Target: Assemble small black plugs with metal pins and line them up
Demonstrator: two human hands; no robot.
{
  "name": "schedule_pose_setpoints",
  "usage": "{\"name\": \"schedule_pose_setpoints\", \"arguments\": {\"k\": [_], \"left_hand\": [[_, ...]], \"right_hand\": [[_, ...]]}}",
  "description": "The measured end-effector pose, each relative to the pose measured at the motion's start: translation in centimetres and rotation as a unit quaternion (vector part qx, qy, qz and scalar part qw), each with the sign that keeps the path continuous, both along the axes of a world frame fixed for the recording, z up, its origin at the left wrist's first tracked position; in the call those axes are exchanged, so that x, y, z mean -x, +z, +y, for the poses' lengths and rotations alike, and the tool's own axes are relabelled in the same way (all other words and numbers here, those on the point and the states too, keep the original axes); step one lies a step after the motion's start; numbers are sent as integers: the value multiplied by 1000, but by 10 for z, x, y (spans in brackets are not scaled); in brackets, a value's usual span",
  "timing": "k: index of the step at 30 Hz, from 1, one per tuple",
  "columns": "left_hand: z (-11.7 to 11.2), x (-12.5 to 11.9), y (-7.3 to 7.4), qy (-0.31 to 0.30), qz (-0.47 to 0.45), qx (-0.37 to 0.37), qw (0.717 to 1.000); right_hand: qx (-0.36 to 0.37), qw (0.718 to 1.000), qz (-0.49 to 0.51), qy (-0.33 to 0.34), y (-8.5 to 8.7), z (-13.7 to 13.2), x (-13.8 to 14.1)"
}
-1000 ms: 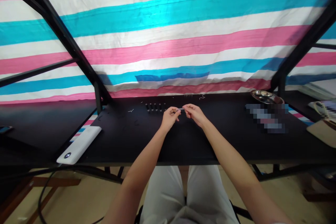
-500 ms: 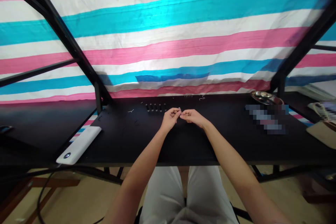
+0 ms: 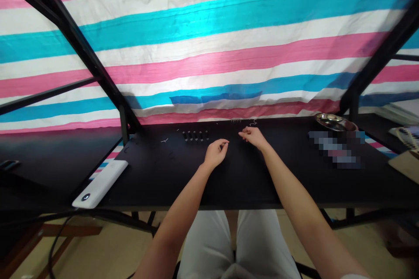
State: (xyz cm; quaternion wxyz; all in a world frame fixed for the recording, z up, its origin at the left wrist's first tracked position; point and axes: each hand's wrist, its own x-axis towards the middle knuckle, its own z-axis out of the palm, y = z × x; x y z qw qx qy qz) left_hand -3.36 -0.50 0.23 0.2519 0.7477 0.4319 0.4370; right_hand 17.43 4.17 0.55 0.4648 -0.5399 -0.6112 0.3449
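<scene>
My left hand (image 3: 216,152) hovers over the black table (image 3: 229,174) with its fingers curled and thumb pinched to forefinger; what it holds, if anything, is too small to make out. My right hand (image 3: 253,136) reaches further back, fingers bunched in a pinch near a small white thread scrap (image 3: 252,121) and a row of tiny dark pieces (image 3: 235,120). A row of several small black upright cylinders (image 3: 195,135) stands just left of my left hand.
A white power bank (image 3: 100,183) lies at the table's left front corner with a cable below. A steel bowl (image 3: 334,121) and a blurred flat item (image 3: 335,149) sit at right. Black frame bars (image 3: 78,48) rise on both sides before a striped tarp (image 3: 209,52).
My hands were together pinching a small grey piece; now they have parted. The right hand moved back and to the right, and the left stayed in place.
</scene>
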Motion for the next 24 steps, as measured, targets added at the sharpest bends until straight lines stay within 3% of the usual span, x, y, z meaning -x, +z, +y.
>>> {"name": "schedule_pose_setpoints", "arguments": {"k": [3,7,14,24], "left_hand": [[-1,0,0,7,57,-15,998],[-4,0,2,4,99,-24,995],[-7,-1,7,-2,143,-21,990],[-9,-1,6,-8,164,-18,986]], "right_hand": [[-42,986,-82,-141,-10,25,-18],[-26,962,-182,-202,-24,44,-30],[10,949,-242,-202,-36,58,-32],[-9,938,-289,-189,-38,58,-31]]}}
